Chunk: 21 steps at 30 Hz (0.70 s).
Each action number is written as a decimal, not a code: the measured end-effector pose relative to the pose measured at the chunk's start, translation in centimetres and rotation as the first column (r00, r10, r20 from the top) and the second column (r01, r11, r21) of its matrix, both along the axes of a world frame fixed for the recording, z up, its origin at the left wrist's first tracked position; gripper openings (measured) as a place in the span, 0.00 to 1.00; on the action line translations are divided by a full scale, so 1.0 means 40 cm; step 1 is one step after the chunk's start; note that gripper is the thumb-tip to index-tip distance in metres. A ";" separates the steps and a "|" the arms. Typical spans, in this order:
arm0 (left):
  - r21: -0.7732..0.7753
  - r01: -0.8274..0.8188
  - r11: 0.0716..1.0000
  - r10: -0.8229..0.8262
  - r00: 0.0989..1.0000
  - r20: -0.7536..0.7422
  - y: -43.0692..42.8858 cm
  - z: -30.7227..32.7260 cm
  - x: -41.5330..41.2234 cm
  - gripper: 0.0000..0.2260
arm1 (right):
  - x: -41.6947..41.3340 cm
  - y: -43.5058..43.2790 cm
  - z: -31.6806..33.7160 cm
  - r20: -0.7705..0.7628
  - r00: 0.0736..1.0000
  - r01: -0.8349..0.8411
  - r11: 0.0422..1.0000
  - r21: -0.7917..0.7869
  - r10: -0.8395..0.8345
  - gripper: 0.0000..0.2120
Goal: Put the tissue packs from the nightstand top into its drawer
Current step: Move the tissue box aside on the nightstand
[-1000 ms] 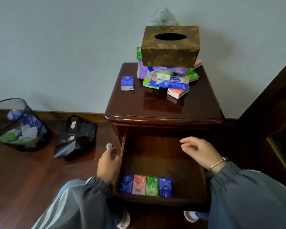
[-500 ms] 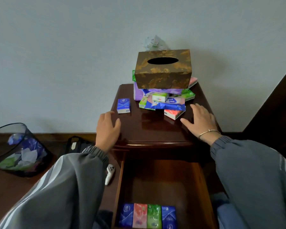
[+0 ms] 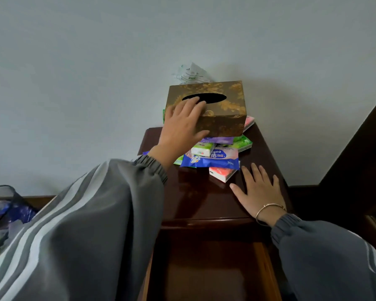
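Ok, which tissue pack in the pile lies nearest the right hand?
The red pack at the pile's front edge, poking out under the blue pack; the right hand lies flat just beside it. The others sit further back.

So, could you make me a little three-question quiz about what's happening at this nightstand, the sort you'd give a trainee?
1. True or false: the right hand is gripping a tissue pack.
2. Pick one: the left hand is touching A) the brown tissue box, B) the waste bin, C) the drawer.
3. Fill in the gap: the tissue box sits on a pile of ____.

Key
1. False. It lies flat on the nightstand top, beside the pile.
2. A. Its fingers lie over the box's top, near the slot.
3. tissue packs
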<state>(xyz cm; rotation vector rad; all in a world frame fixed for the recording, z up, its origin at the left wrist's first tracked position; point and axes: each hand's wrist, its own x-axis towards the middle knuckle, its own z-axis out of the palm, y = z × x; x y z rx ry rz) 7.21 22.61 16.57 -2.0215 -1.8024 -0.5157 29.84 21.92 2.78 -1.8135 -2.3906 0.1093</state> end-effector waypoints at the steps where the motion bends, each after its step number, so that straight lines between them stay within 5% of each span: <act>1: -0.045 -0.014 0.999 0.013 1.000 -0.023 0.024 0.009 0.009 0.32 | 0.000 0.000 0.000 -0.001 1.000 0.000 1.000 0.004 0.000 0.34; 11: -0.112 0.073 0.991 -0.071 0.997 0.029 0.061 0.071 0.025 0.27 | -0.002 -0.009 0.006 -0.038 0.999 0.005 1.000 0.017 -0.004 0.34; 21: -0.078 0.152 0.985 -0.117 0.933 0.340 -0.193 0.191 0.005 0.28 | 0.001 -0.004 0.016 -0.032 0.999 0.002 1.000 -0.001 -0.002 0.34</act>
